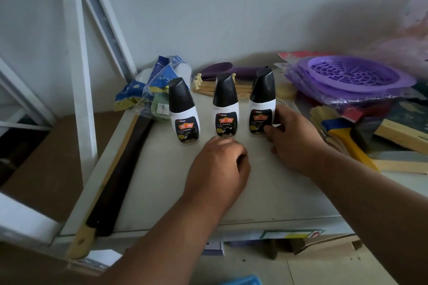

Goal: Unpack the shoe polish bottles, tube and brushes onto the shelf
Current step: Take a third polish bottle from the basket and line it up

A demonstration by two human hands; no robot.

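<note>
Three white shoe polish bottles with black slanted caps stand upright in a row on the pale shelf (pixel 266 192): the left bottle (pixel 184 111), the middle bottle (pixel 225 109) and the right bottle (pixel 261 104). My right hand (pixel 294 141) holds the right bottle low down, with the thumb on its label and the fingers behind it. My left hand (pixel 217 164) hovers just in front of the middle bottle's base with its fingers curled under, and I see nothing in it. No tube is in sight.
Stacked purple baskets (pixel 352 76) in plastic fill the back right. A yellow-handled brush (pixel 347 136) and wooden brushes lie to the right. A long dark brush (pixel 115 169) lies along the left edge. Blue sponge packs (pixel 148 85) sit at the back left. A cardboard box (pixel 324 245) is below.
</note>
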